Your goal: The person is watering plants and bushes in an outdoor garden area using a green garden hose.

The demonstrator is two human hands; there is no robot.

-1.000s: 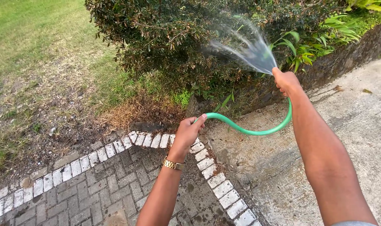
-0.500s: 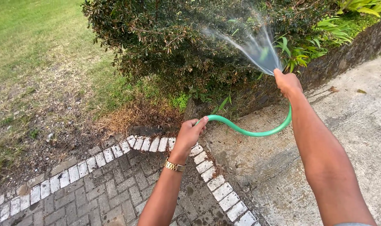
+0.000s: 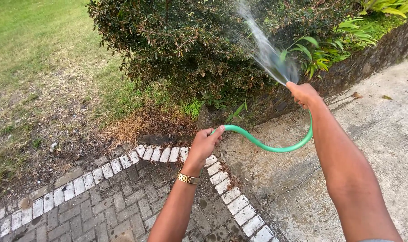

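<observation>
seen from above, two bare arms reach forward over a grey brick path [image 3: 123, 206] edged with pale bricks [image 3: 168, 153] and a concrete slab [image 3: 383, 134]. the left hand [image 3: 204, 144], a gold watch [image 3: 186, 178] on its wrist, is closed around a green hose [image 3: 266, 147], likely to take up the slack. from there the hose sags in a shallow curve over the concrete, then rises to the right hand [image 3: 304, 94], held further out and higher. that hand is clamped on the hose end, which is hidden, seemingly pinching the opening to fan the flow. the end points up and slightly left, away from the person, and the water spray [image 3: 262, 45] shoots along that line into a dense dark bush [image 3: 181, 45]. leafy green plants [image 3: 334, 45] sit to its right, lawn [image 3: 29, 36] to its left.
</observation>
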